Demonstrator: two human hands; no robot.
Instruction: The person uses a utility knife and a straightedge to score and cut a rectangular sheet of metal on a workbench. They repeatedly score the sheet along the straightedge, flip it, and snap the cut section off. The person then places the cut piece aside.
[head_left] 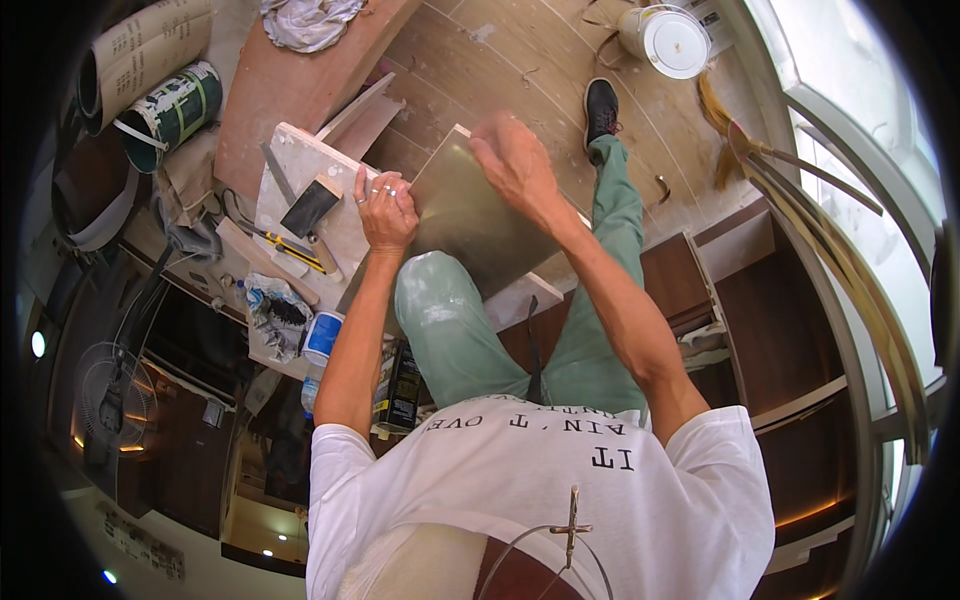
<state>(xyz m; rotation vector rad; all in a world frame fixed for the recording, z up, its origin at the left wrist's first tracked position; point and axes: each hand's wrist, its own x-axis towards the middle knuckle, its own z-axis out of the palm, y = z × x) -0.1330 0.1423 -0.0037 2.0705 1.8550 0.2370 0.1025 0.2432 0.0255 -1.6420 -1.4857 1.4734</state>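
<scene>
A glossy brownish-gold panel [480,222] stands tilted in front of me, its lower part near my right-angled left knee. My left hand [388,212], with a ring on one finger, is closed at the panel's left edge. Over its far upper edge is my right hand [517,168], fingers curled together and smeared by motion; whether a small thing is in them is hidden. Left of my left hand, on a pale stained board [283,190], lie a dark sanding block [311,207], a metal strip [277,172] and a yellow utility knife [295,250].
A brush [287,312] and a blue-labelled tub [322,337] stand left of my arm. Further left is a green bucket [190,105]. Beyond my shoe [602,110] sits a white lidded bucket [675,45]. Long trim strips [840,235] and a broom [712,105] lean at right.
</scene>
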